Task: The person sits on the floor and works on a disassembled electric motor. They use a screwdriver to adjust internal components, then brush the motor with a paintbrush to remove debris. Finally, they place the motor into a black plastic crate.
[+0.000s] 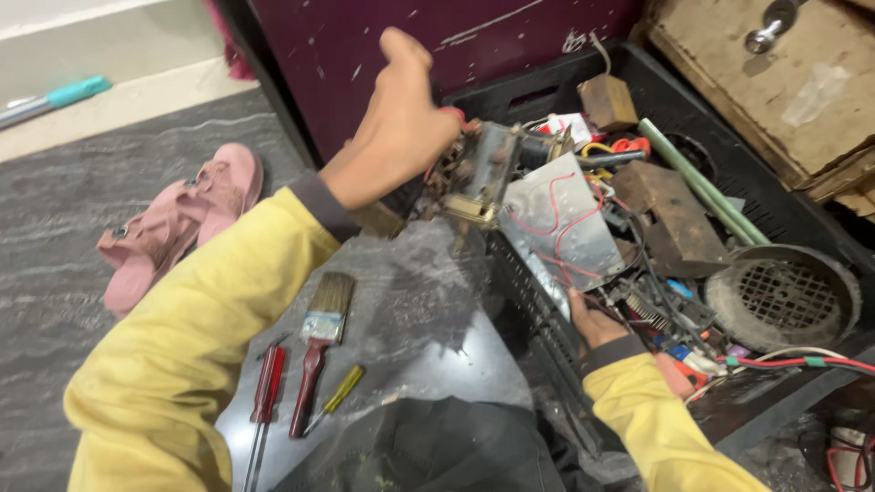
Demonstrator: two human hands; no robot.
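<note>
Across the right side sits a black plastic crate (802, 219) heaped with scrap: a round grey metal grille (784, 293), a bent shiny metal plate with red wires (556, 223), and a small metal electrical assembly (483, 173). Left hand (401, 118) is closed around that assembly, lifting it over the crate's edge; right hand (594, 321) pinches the plate's lower corner. Sorting seems under way; freeing the wires probably needs care. Beside them lie a red-handled paintbrush (319, 346), red-handled screwdriver (267, 392) and yellow-handled screwdriver (342, 390).
</note>
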